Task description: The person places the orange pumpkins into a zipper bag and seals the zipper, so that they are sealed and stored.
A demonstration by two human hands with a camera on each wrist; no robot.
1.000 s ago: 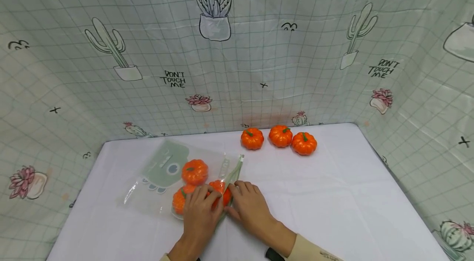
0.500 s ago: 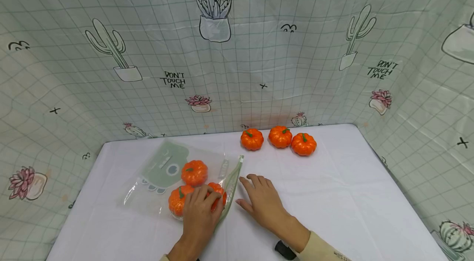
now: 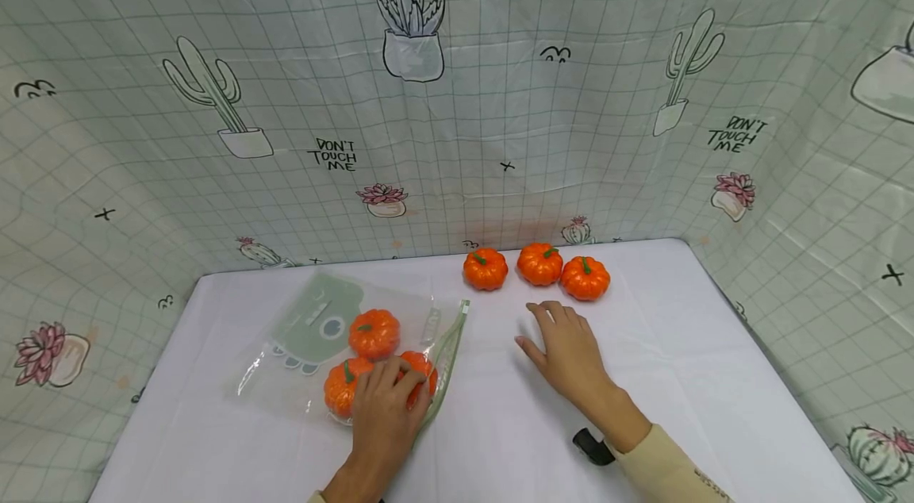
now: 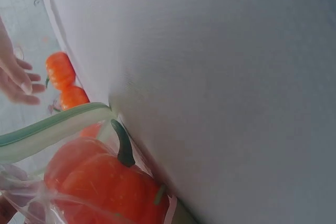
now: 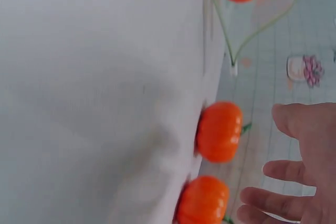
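A clear zip bag (image 3: pixel 274 376) with a green monster print lies on the left of the table, holding three small orange pumpkins. Its green zip edge (image 4: pixel 58 124) gapes toward the right. My left hand (image 3: pixel 385 416) pinches the bag's upper film above the nearest pumpkin (image 4: pixel 105 182), partly covering that pumpkin in the head view. Fingers parted, my right hand (image 3: pixel 571 352) hovers over the table to the right of the bag and holds nothing. Just beyond it sit three more pumpkins, the left one (image 3: pixel 485 269), the middle one (image 3: pixel 540 263) and the right one (image 3: pixel 585 278).
A white cloth covers the table (image 3: pixel 678 376). Behind it and along both sides hangs a grid-patterned curtain (image 3: pixel 457 114) printed with cacti. A black wrist-camera mount (image 3: pixel 593 447) sits under my right wrist.
My right hand has let go of the bag's edge and moved right and away from me, toward the far pumpkins. The bag's mouth has spread wider; my left hand has stayed put.
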